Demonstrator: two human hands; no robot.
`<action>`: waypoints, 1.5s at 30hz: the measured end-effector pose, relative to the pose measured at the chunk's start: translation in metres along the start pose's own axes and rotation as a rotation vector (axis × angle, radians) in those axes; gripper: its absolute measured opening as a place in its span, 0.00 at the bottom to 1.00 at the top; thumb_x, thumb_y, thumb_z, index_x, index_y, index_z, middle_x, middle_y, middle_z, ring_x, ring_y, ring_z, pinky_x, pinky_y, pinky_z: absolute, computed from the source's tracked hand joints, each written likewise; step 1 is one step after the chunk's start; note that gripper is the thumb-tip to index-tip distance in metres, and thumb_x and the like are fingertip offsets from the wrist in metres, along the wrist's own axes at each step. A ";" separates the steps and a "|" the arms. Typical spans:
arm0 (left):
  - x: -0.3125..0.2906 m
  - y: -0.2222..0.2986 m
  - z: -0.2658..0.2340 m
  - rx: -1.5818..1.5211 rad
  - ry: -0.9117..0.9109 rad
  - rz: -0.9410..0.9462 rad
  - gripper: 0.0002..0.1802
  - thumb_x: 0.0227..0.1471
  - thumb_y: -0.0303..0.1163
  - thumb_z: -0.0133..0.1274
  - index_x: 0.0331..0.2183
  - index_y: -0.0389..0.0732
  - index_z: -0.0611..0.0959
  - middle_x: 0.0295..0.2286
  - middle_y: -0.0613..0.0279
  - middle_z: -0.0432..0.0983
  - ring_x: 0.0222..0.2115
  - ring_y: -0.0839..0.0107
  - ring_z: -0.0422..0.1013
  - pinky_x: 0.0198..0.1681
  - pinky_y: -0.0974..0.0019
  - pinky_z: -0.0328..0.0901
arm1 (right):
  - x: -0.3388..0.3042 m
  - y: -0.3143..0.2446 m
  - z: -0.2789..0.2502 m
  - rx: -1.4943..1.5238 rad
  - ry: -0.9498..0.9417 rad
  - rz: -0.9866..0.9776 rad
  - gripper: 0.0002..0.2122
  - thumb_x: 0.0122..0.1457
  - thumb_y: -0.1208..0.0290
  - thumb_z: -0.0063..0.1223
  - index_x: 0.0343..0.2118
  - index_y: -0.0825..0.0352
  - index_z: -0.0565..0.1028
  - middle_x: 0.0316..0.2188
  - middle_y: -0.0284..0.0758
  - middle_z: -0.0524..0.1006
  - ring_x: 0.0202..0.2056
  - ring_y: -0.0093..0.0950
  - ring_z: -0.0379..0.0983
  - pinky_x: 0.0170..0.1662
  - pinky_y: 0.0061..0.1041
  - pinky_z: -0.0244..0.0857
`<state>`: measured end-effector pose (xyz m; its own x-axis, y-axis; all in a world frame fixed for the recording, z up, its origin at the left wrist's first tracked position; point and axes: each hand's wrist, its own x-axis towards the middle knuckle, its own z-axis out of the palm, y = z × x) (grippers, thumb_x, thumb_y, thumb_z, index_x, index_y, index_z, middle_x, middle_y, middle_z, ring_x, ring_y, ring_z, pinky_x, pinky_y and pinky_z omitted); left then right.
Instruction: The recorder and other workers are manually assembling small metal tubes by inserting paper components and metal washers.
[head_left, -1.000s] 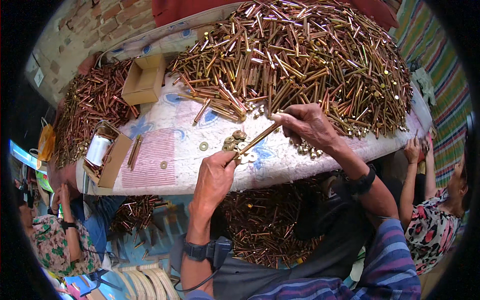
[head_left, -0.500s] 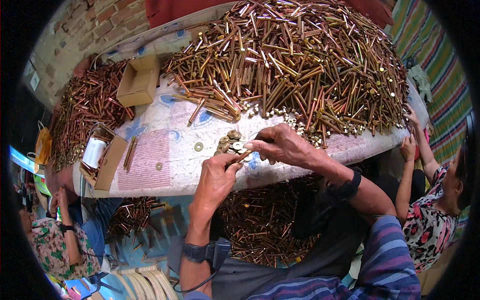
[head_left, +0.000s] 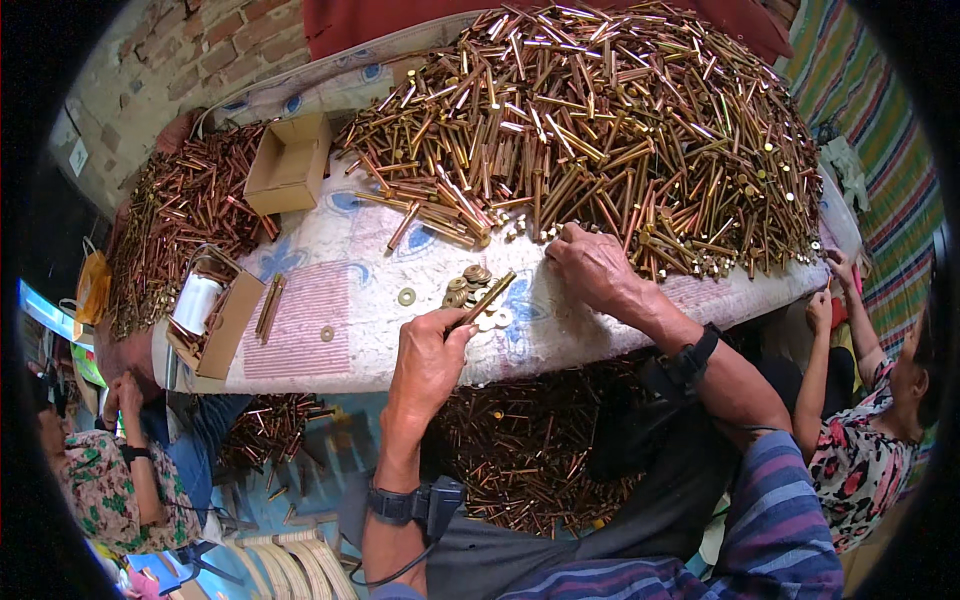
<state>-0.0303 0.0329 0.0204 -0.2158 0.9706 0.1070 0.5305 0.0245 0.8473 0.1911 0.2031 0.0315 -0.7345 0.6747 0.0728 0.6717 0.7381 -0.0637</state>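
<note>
My left hand is closed round the lower end of a long brass-coloured bolt, which slants up and to the right above the cloth. Just behind the bolt lies a small heap of round flat washers. My right hand is at the front edge of the big bolt pile, with its fingers curled down among small shiny nuts. Its fingertips are partly hidden, so whatever they pinch cannot be made out.
A huge pile of bolts covers the table's back; a second pile lies left. Nearby stand an open cardboard box and a carton with a white roll. One person sits left, another right.
My right hand has left the bolt in my left hand and moved right and up to the nuts by the pile. My left hand still holds the bolt, its upper end now uncovered.
</note>
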 end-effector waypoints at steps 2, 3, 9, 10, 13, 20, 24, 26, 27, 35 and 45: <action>-0.001 0.005 -0.002 0.000 0.001 -0.017 0.13 0.55 0.27 0.56 0.40 0.31 0.86 0.18 0.66 0.74 0.18 0.80 0.69 0.22 0.71 0.65 | -0.002 0.001 0.000 0.090 0.116 -0.013 0.09 0.59 0.68 0.55 0.35 0.70 0.76 0.33 0.46 0.74 0.35 0.47 0.75 0.37 0.43 0.68; -0.002 0.007 -0.003 0.002 0.006 -0.036 0.13 0.55 0.27 0.56 0.41 0.31 0.86 0.18 0.66 0.75 0.18 0.80 0.69 0.22 0.71 0.65 | -0.003 0.001 -0.001 0.090 0.116 -0.014 0.09 0.59 0.68 0.55 0.35 0.70 0.76 0.33 0.46 0.74 0.35 0.47 0.75 0.37 0.43 0.68; -0.003 0.004 -0.004 -0.015 0.021 -0.003 0.13 0.55 0.26 0.56 0.42 0.32 0.86 0.19 0.66 0.75 0.18 0.80 0.69 0.22 0.71 0.65 | -0.010 -0.014 -0.027 0.845 0.115 -0.009 0.11 0.60 0.68 0.62 0.37 0.72 0.77 0.26 0.36 0.79 0.28 0.20 0.76 0.32 0.25 0.71; -0.003 0.006 -0.004 -0.017 0.019 -0.002 0.13 0.55 0.26 0.56 0.42 0.32 0.86 0.19 0.66 0.75 0.18 0.80 0.69 0.22 0.71 0.65 | -0.010 -0.016 -0.029 0.844 0.115 -0.007 0.11 0.60 0.68 0.62 0.37 0.72 0.77 0.26 0.36 0.79 0.28 0.20 0.76 0.32 0.25 0.71; -0.003 0.009 -0.002 -0.046 0.007 -0.016 0.13 0.55 0.26 0.56 0.41 0.32 0.86 0.19 0.66 0.75 0.18 0.80 0.69 0.22 0.71 0.65 | -0.012 -0.020 -0.038 1.038 0.039 -0.004 0.12 0.59 0.68 0.63 0.40 0.70 0.78 0.27 0.32 0.79 0.29 0.19 0.76 0.33 0.22 0.71; -0.004 0.012 -0.003 -0.051 0.008 -0.019 0.12 0.55 0.26 0.56 0.40 0.32 0.86 0.19 0.66 0.75 0.18 0.80 0.69 0.21 0.72 0.64 | -0.014 -0.028 -0.037 1.039 0.072 -0.109 0.10 0.60 0.71 0.62 0.41 0.70 0.78 0.28 0.32 0.80 0.30 0.19 0.77 0.35 0.23 0.72; -0.005 0.010 -0.002 -0.041 0.006 0.005 0.12 0.55 0.26 0.56 0.40 0.32 0.86 0.19 0.65 0.75 0.18 0.80 0.69 0.20 0.72 0.64 | -0.016 -0.030 -0.038 0.988 0.066 -0.115 0.09 0.60 0.73 0.62 0.41 0.70 0.78 0.30 0.32 0.80 0.31 0.19 0.77 0.34 0.21 0.72; -0.005 0.010 -0.004 -0.046 0.015 0.008 0.12 0.55 0.25 0.55 0.40 0.32 0.86 0.19 0.65 0.75 0.18 0.81 0.69 0.20 0.72 0.64 | -0.016 -0.032 -0.039 0.951 0.052 -0.112 0.09 0.60 0.73 0.61 0.42 0.71 0.78 0.30 0.33 0.80 0.31 0.20 0.78 0.34 0.22 0.72; -0.005 0.009 -0.004 -0.055 0.020 0.014 0.12 0.55 0.25 0.55 0.41 0.32 0.86 0.19 0.66 0.75 0.18 0.81 0.69 0.20 0.72 0.64 | -0.016 -0.031 -0.037 0.937 0.085 -0.135 0.09 0.61 0.73 0.59 0.42 0.71 0.78 0.30 0.34 0.81 0.31 0.21 0.79 0.34 0.22 0.74; -0.005 0.009 -0.005 -0.042 0.012 -0.007 0.12 0.56 0.26 0.55 0.41 0.32 0.86 0.20 0.65 0.76 0.18 0.81 0.69 0.20 0.72 0.64 | -0.018 -0.032 -0.041 0.948 0.105 -0.133 0.09 0.66 0.71 0.52 0.42 0.72 0.77 0.30 0.37 0.82 0.29 0.24 0.81 0.29 0.23 0.75; -0.005 0.013 -0.004 -0.057 -0.007 0.008 0.12 0.54 0.26 0.55 0.39 0.30 0.86 0.20 0.64 0.76 0.19 0.79 0.70 0.23 0.71 0.66 | -0.018 -0.029 -0.045 1.060 0.030 -0.034 0.11 0.64 0.68 0.57 0.38 0.73 0.76 0.25 0.35 0.79 0.28 0.20 0.79 0.30 0.22 0.73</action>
<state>-0.0258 0.0275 0.0334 -0.2058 0.9724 0.1099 0.4847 0.0037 0.8747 0.1889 0.1698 0.0770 -0.7392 0.6637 0.1143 0.2124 0.3909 -0.8956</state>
